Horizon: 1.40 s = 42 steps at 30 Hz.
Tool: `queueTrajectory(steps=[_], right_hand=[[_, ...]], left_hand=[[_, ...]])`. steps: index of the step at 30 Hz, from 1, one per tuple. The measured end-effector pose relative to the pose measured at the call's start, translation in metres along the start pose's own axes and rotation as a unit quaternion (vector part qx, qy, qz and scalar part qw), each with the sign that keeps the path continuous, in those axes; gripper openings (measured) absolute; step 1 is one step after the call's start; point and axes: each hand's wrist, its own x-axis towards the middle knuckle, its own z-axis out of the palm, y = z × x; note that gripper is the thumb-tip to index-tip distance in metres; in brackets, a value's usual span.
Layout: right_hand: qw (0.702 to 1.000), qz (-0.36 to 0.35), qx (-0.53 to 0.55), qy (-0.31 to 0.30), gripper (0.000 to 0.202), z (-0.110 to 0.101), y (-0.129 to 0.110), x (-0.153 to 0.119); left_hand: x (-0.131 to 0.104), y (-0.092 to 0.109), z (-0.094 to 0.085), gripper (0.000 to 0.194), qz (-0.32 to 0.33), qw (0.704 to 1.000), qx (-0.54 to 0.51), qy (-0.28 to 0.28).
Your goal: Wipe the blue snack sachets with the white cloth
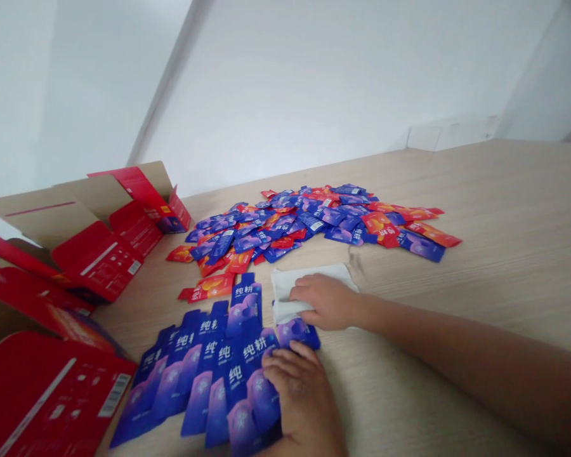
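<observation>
Right grip: pressed flat on a white cloth, which partly covers a blue sachet. Left grip: fingers bent over the lower end of that sachet, beside overlapping blue sachets; hold cannot be told. Mixed pile on desk, beyond both.

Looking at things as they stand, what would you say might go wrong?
Shifting the white cloth under the right hand might drag the blue packet beneath its edge. The left hand, resting on the overlapping blue packets, could skew them. The nearest red-orange packet lies close by and might get mixed in.
</observation>
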Motion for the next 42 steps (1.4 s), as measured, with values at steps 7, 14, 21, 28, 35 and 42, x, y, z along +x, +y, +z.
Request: queueTrajectory(steps=[7,14,21,28,35,42], right_hand=[[1.0,0.0,-0.005,-0.01,0.026,0.0,-0.002,0.0],[1.0,-0.024,-0.009,-0.015,0.023,-0.006,-0.008,-0.002],[0.999,-0.032,-0.018,-0.022,0.025,-0.003,-0.017,-0.001],[0.998,0.04,-0.04,-0.01,0.029,-0.005,0.005,0.002],[0.998,-0.02,-0.054,-0.016,0.031,-0.003,-0.01,-0.001],[0.997,0.021,-0.073,-0.004,0.032,-0.005,0.001,0.0]], left_hand=[[0.0,0.0,0.001,0.03,0.005,1.0,0.001,0.005],[0.0,0.002,0.004,0.031,0.002,1.0,-0.005,0.013],[0.0,0.002,0.001,0.029,-0.005,1.0,-0.01,-0.002],[0.001,0.0,-0.002,0.03,-0.002,1.0,0.002,-0.003],[0.001,0.002,-0.002,0.031,-0.003,1.0,-0.014,-0.008],[0.002,0.0,-0.005,0.031,-0.005,1.0,-0.014,-0.012]])
